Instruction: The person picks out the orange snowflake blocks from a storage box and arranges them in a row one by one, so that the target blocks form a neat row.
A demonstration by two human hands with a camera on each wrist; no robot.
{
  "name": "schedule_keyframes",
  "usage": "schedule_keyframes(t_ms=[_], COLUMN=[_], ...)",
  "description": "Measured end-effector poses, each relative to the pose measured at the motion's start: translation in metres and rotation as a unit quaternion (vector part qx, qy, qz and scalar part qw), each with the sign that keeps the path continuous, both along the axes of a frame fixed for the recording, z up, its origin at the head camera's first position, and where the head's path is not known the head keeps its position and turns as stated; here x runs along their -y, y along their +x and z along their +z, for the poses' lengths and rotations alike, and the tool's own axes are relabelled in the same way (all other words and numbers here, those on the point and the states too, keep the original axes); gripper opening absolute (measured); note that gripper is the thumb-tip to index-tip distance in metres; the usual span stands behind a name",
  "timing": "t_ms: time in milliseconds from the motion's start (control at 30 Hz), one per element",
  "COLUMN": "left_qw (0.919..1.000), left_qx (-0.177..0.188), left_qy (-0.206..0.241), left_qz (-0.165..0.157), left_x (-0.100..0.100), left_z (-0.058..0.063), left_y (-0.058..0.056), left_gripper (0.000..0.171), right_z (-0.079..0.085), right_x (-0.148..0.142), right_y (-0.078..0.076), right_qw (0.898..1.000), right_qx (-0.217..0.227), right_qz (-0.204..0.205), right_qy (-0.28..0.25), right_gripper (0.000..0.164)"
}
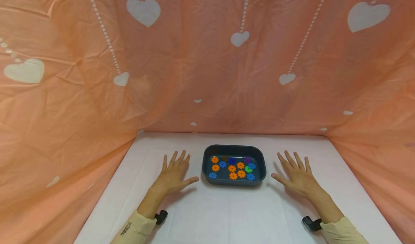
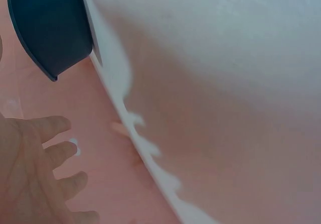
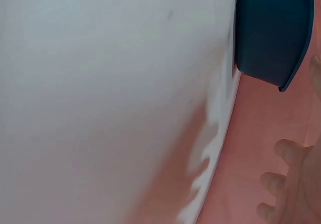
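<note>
A dark blue-grey rectangular tray (image 1: 233,182) with rounded corners sits on the white table. Inside it lie several flat flower-shaped plastic discs: orange discs (image 1: 241,174), blue discs (image 1: 250,177), a green disc (image 1: 248,169), a purple disc (image 1: 248,160) and a brown disc (image 1: 225,158). Left of the tray, my left hand (image 1: 173,177) is held with fingers spread and nothing in it, thumb pointing at the tray. On the other side my right hand (image 1: 299,179) mirrors it, fingers apart and holding nothing. Both wrist views show the tray's outer wall (image 2: 50,28) and shadows of the fingers on the table.
The white table (image 1: 223,215) reaches back to a peach curtain (image 1: 207,75) printed with white hearts, which also hangs along both sides. Black camera mounts sit at the left wrist (image 1: 161,217) and the right wrist (image 1: 312,224), beside pale yellow sleeves.
</note>
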State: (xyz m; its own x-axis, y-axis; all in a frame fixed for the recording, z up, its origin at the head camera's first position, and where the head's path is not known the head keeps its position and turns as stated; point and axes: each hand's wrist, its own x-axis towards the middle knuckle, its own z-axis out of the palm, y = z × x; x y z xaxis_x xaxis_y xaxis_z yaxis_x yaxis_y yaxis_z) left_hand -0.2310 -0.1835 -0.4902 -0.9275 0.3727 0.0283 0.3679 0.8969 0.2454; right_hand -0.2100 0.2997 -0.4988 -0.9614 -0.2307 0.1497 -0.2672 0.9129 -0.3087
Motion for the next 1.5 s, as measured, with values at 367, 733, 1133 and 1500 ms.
schedule_keyframes(t_ms=[367, 733, 1133, 1500], left_qw=[1.0, 0.9994, 0.9972, 0.9951], left_qx=[0.001, -0.008, -0.006, -0.025], left_qy=[-0.003, 0.003, 0.007, -0.003], left_qz=[-0.009, -0.033, -0.074, -0.096], left_x=[-0.004, -0.019, -0.043, -0.069], left_z=[0.004, 0.016, 0.026, 0.031], left_y=[-0.001, -0.01, -0.023, -0.036], left_gripper=[0.099, 0.096, 0.089, 0.072], right_z=[0.0, 0.006, 0.004, 0.003], right_x=[0.007, 0.029, 0.049, 0.068], right_y=[-0.002, -0.007, -0.012, -0.018], right_qw=[1.0, 0.999, 0.997, 0.995], right_qx=[-0.015, -0.008, -0.013, -0.017], right_qz=[0.012, 0.041, 0.078, 0.089], right_qy=[-0.022, -0.022, -0.02, -0.027], right_gripper=[0.091, 0.097, 0.104, 0.111])
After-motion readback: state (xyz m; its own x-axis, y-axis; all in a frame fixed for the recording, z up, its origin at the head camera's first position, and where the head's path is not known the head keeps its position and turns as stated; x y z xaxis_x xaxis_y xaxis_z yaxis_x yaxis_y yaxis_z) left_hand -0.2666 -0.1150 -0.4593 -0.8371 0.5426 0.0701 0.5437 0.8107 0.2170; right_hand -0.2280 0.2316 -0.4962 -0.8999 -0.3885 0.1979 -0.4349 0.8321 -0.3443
